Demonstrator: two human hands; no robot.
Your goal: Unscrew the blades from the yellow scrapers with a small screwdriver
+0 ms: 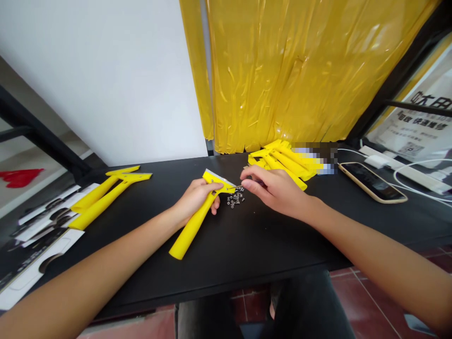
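My left hand (198, 197) is closed around a yellow scraper (192, 228) at its neck, with the handle slanting down toward me. A pale metal blade edge (221, 178) runs along the scraper's head. My right hand (270, 188) pinches a thin metal hex key (236, 187), mostly hidden by the fingers. Its tip meets the right end of the scraper's head, where a small screw hole seems to be. Just below, a small pile of metal screws or nuts (233, 200) lies on the black table (254, 254).
Two yellow scrapers (102, 205) lie at the left beside white and black cardboard packages (45, 254). More yellow scraper parts (278, 157) are heaped at the back right. Farther right are a phone (372, 181), white cables and a power strip (406, 169). Yellow plastic sheeting (282, 75) hangs behind.
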